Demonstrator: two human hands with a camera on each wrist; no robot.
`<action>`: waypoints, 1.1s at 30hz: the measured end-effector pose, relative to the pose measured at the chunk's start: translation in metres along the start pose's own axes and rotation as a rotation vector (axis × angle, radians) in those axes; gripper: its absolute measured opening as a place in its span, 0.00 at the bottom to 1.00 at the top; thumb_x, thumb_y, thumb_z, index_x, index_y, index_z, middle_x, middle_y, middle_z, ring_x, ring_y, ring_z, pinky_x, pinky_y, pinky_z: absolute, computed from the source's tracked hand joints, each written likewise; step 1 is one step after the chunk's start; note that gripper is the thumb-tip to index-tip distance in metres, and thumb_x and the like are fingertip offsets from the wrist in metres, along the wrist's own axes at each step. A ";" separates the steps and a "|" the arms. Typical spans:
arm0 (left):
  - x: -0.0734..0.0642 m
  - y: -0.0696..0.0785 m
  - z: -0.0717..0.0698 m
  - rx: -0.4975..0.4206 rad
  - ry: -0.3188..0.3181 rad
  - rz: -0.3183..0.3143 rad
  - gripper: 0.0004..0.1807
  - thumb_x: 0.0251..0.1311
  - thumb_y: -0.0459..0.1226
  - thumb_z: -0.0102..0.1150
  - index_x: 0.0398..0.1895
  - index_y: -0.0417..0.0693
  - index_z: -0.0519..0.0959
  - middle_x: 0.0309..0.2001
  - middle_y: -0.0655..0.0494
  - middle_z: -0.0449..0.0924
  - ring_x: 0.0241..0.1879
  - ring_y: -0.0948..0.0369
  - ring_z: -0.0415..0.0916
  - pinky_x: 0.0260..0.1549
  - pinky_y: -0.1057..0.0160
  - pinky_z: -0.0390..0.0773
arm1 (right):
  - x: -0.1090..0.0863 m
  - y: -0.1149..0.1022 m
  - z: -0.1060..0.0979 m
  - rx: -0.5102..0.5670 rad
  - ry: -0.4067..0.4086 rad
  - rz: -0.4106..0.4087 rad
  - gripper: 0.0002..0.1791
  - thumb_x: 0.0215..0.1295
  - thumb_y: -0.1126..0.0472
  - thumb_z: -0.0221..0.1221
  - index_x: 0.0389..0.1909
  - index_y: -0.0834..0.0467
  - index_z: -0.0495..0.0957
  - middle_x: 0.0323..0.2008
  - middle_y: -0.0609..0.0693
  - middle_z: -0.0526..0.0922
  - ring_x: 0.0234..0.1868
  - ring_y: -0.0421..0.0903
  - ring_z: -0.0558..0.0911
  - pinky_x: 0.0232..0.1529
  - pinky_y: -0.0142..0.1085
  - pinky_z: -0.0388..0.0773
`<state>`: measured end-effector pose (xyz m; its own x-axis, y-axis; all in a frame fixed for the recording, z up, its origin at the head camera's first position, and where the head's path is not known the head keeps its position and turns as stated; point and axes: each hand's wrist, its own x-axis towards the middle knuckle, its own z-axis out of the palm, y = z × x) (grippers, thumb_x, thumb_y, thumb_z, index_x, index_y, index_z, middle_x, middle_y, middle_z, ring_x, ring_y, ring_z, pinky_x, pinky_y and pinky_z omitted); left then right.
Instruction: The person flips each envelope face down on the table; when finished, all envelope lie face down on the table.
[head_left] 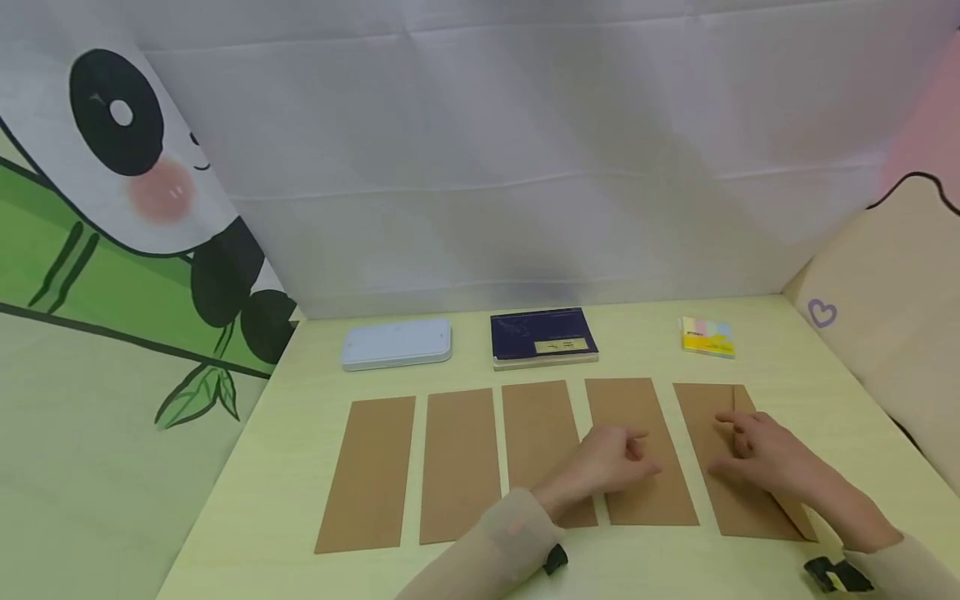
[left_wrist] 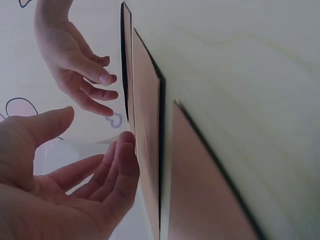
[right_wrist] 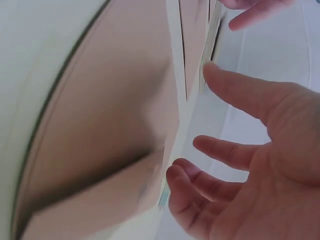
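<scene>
Several brown kraft-paper rectangles lie side by side in a row. My right hand (head_left: 772,454) is over the rightmost piece (head_left: 705,433), which has a creased strip along its right side. In the right wrist view that strip (right_wrist: 95,200) stands slightly raised, casting a dark shadow along the fold. The fingers of that hand are spread and loosely bent, with nothing between them. Over the neighbouring brown piece (head_left: 626,404) hovers my left hand (head_left: 615,458), its fingers relaxed and holding nothing. Its forearm partly covers the middle piece (head_left: 536,425).
Two more brown pieces, one at far left (head_left: 367,475) and one beside it (head_left: 459,458), lie flat. Behind the row are a pale blue case (head_left: 397,343), a dark blue book (head_left: 532,329) and a pad of coloured sticky notes (head_left: 707,337). A white cloth (head_left: 525,208) hangs behind the table.
</scene>
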<state>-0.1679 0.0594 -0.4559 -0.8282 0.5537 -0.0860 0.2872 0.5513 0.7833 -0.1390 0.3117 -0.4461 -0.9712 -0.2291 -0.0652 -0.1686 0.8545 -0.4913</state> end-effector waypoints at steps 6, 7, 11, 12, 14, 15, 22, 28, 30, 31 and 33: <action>0.008 0.007 0.015 -0.071 -0.007 0.034 0.21 0.56 0.43 0.66 0.51 0.43 0.81 0.33 0.68 0.78 0.33 0.76 0.74 0.30 0.78 0.70 | -0.001 0.014 -0.011 -0.026 -0.018 0.085 0.46 0.52 0.42 0.68 0.57 0.76 0.65 0.37 0.64 0.74 0.38 0.59 0.75 0.33 0.50 0.73; 0.009 0.009 0.018 -0.076 -0.009 0.033 0.21 0.56 0.44 0.66 0.50 0.44 0.81 0.33 0.69 0.79 0.33 0.76 0.74 0.30 0.78 0.70 | -0.001 0.016 -0.013 -0.031 -0.026 0.101 0.47 0.52 0.42 0.68 0.57 0.77 0.65 0.37 0.66 0.74 0.39 0.61 0.75 0.33 0.51 0.73; 0.012 0.016 0.027 -0.049 -0.023 0.010 0.21 0.60 0.49 0.62 0.51 0.47 0.82 0.37 0.70 0.81 0.35 0.77 0.75 0.31 0.79 0.70 | -0.003 0.022 -0.020 -0.032 -0.059 0.154 0.48 0.51 0.43 0.69 0.55 0.79 0.63 0.40 0.74 0.74 0.41 0.67 0.76 0.34 0.54 0.74; 0.013 0.019 0.029 -0.034 -0.028 0.003 0.23 0.60 0.50 0.61 0.54 0.49 0.81 0.39 0.70 0.81 0.36 0.78 0.75 0.32 0.79 0.70 | -0.003 0.023 -0.022 -0.033 -0.064 0.165 0.48 0.51 0.43 0.69 0.55 0.79 0.63 0.40 0.75 0.74 0.41 0.68 0.76 0.34 0.54 0.75; 0.014 0.023 0.032 -0.015 -0.044 -0.007 0.24 0.60 0.51 0.60 0.56 0.50 0.79 0.41 0.69 0.81 0.36 0.78 0.75 0.31 0.79 0.69 | -0.004 0.025 -0.025 -0.036 -0.071 0.184 0.48 0.49 0.44 0.70 0.54 0.79 0.63 0.40 0.76 0.74 0.41 0.69 0.76 0.34 0.54 0.74; 0.014 0.026 0.033 0.000 -0.052 -0.012 0.23 0.60 0.51 0.59 0.56 0.52 0.80 0.37 0.70 0.81 0.32 0.78 0.74 0.30 0.79 0.69 | -0.005 0.027 -0.026 -0.034 -0.075 0.196 0.48 0.49 0.44 0.71 0.54 0.79 0.63 0.40 0.76 0.74 0.40 0.68 0.76 0.34 0.54 0.74; 0.021 0.037 0.042 0.265 -0.086 0.050 0.15 0.59 0.52 0.60 0.31 0.50 0.80 0.14 0.66 0.61 0.14 0.71 0.59 0.15 0.74 0.60 | -0.006 0.035 -0.028 0.001 -0.119 0.246 0.49 0.49 0.45 0.71 0.54 0.79 0.61 0.33 0.64 0.76 0.34 0.57 0.77 0.31 0.48 0.74; 0.033 0.037 0.048 0.421 -0.036 0.080 0.21 0.51 0.49 0.69 0.17 0.51 0.68 0.16 0.64 0.53 0.18 0.68 0.55 0.16 0.73 0.57 | -0.003 0.037 -0.028 0.011 -0.130 0.249 0.48 0.48 0.45 0.71 0.53 0.79 0.63 0.33 0.62 0.76 0.34 0.57 0.77 0.30 0.47 0.74; 0.036 0.037 0.048 0.438 -0.034 0.060 0.20 0.49 0.49 0.71 0.16 0.52 0.69 0.17 0.64 0.54 0.18 0.68 0.55 0.16 0.73 0.57 | -0.003 0.039 -0.028 0.011 -0.137 0.258 0.47 0.48 0.45 0.71 0.52 0.80 0.64 0.34 0.64 0.77 0.34 0.58 0.77 0.31 0.49 0.75; 0.037 0.037 0.049 0.449 -0.039 0.050 0.19 0.49 0.48 0.71 0.17 0.52 0.70 0.17 0.64 0.56 0.19 0.68 0.56 0.17 0.73 0.58 | -0.003 0.040 -0.028 0.013 -0.141 0.263 0.47 0.48 0.45 0.71 0.51 0.80 0.64 0.34 0.65 0.77 0.35 0.59 0.77 0.32 0.49 0.75; 0.039 0.038 0.049 0.453 -0.056 0.034 0.15 0.48 0.48 0.72 0.21 0.52 0.75 0.19 0.65 0.63 0.20 0.68 0.59 0.18 0.73 0.60 | -0.003 0.042 -0.028 0.015 -0.150 0.275 0.47 0.48 0.44 0.71 0.51 0.81 0.64 0.34 0.66 0.76 0.35 0.60 0.77 0.32 0.50 0.75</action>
<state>-0.1654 0.1324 -0.4598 -0.7907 0.6027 -0.1077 0.5060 0.7424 0.4392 -0.1481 0.3609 -0.4423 -0.9442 -0.0577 -0.3242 0.1004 0.8873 -0.4502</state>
